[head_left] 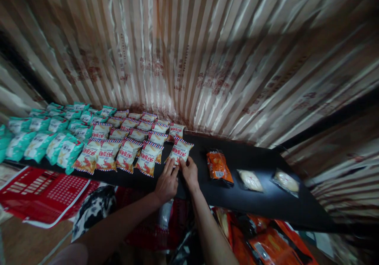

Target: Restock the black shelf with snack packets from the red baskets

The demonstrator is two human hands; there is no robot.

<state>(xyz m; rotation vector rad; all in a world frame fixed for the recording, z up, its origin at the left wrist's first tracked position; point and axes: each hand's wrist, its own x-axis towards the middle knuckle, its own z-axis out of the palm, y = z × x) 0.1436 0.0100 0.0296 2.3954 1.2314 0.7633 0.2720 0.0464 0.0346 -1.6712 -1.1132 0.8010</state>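
Both my hands rest on a white snack packet with red lettering [180, 149] on the black shelf [266, 202]. My left hand [166, 182] lies with fingers stretched onto the packet's lower left edge. My right hand [189, 172] touches its lower right corner, fingers curled lightly against it. The packet sits at the right end of rows of matching red-and-white packets [127, 146].
Teal packets [44, 138] fill the shelf's left end. To the right lie an orange packet [219, 166] and two pale clear-wrapped packets [250, 179] [286, 181]. A striped curtain [207, 59] hangs behind. Below the shelf lie orange packets [266, 245] and a red printed sheet [44, 194].
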